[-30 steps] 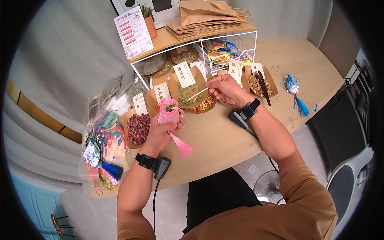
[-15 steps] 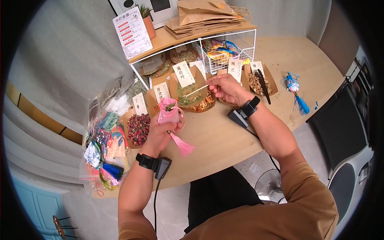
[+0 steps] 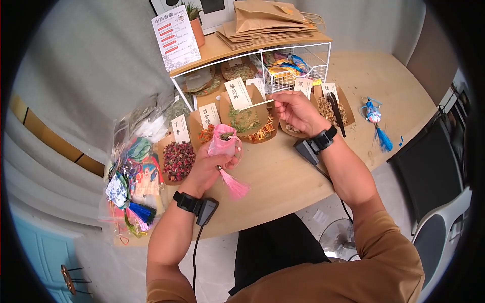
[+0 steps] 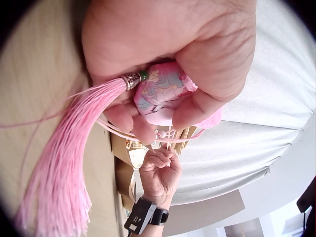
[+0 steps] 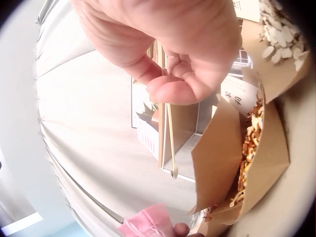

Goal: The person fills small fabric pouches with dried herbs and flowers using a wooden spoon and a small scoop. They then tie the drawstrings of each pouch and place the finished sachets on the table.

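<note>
Left hand [image 3: 204, 165] is curled round the tasselled pink fabric pouch [image 3: 221, 147], mouth up, near the brown kraft-paper tray [image 3: 256, 96] of crumbled green leaves [image 3: 245, 121], while the right hand [image 3: 299, 112] pinches a thin, pale, wooden-looking scoop [image 3: 257, 104] above it. I'd hold that scoop level — tiny tip, probably spills easily — and bring the pouch's mouth in close.

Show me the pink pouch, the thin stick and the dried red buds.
Pink pouch [image 3: 221, 146]: head view, on its cloth body.
Thin stick [image 5: 171, 137]: right wrist view, along its visible shaft.
Dried red buds [image 3: 178, 160]: head view, middle of the heap.
</note>
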`<state>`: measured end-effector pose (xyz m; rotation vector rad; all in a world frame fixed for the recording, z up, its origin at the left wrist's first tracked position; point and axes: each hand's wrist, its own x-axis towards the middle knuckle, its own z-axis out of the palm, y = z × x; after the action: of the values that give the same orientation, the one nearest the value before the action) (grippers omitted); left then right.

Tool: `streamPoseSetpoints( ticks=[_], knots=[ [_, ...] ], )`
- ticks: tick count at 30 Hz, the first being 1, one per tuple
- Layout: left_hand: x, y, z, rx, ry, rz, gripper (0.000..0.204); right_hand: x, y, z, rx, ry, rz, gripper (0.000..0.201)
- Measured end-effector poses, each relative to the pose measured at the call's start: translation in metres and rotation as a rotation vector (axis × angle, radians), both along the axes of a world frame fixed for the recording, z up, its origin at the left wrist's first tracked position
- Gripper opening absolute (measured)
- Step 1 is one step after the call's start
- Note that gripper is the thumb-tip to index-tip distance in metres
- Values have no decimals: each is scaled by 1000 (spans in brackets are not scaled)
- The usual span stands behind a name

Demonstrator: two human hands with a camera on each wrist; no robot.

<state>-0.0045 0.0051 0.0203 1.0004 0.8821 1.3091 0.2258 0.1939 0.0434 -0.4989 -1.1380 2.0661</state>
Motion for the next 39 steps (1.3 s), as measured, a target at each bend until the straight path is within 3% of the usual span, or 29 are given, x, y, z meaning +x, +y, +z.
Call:
streamPoseSetpoints(
  ticks=[5,9,15,18,24,39],
  knots=[
    [-1,0,1,-1,16,-15,38,-3,-15,10,66,57,73,14],
    [2,-1,4,5,-10,-13,39,-5,-32,17,200,-34,83,15],
    [-2,1,-2,4,7,31,37,-4,-25,8,224,151,155,21],
    [0,1,1,14,-12,50,35,-5,-21,7,207,148,81,19],
    [-7,3,-8,35,-29,48,33,-11,-11,-6,281,-185,-188,13],
    [0,2,-2,25,-13,72,30,-15,-9,-12,422,-328,-258,15]
  ],
)
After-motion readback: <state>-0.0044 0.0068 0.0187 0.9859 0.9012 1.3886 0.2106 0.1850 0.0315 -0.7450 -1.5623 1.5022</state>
